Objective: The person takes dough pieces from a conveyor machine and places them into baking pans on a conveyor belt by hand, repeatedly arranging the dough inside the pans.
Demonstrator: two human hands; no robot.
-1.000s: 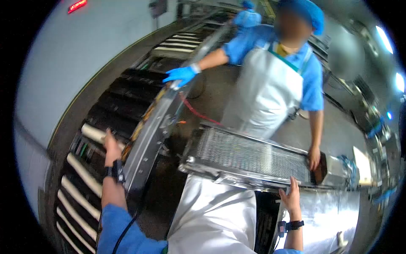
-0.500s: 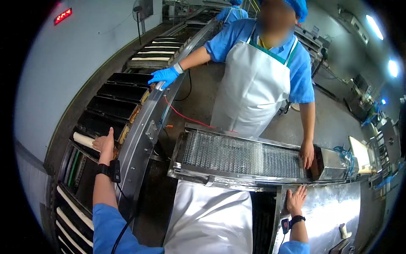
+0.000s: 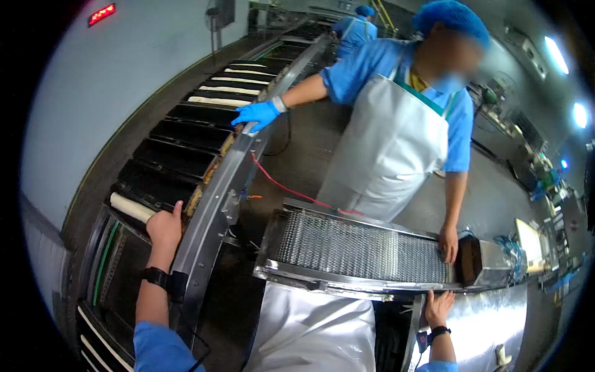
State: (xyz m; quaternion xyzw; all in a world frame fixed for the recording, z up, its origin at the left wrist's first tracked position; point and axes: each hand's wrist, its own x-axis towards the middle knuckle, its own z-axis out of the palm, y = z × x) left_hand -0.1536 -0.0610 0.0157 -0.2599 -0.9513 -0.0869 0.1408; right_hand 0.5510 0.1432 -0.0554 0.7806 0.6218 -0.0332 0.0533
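My left hand (image 3: pixel 165 228) is over the near end of a pale dough strip (image 3: pixel 131 207), its fingers curled down and its thumb sticking up. That strip lies in a long black baking pan on the conveyor at left. The undersides of the left fingers are hidden. My right hand (image 3: pixel 439 309) rests flat, fingers stretched out, at the edge of a shiny metal table (image 3: pixel 483 328), close beside the mesh belt (image 3: pixel 359 245). It holds nothing.
Black pans (image 3: pixel 180 156) line the conveyor beside a metal rail (image 3: pixel 207 204); farther pans hold dough strips (image 3: pixel 222 101). Opposite stands a co-worker (image 3: pixel 396 136), with a blue-gloved hand (image 3: pixel 257 115) on the rail and a bare hand (image 3: pixel 449 243) at the belt's end. A dough piece (image 3: pixel 502 355) lies on the table.
My view has shifted, so the surroundings sit farther right. The fingers of my left hand have curled more at the dough strip. My right hand stays flat at the table edge.
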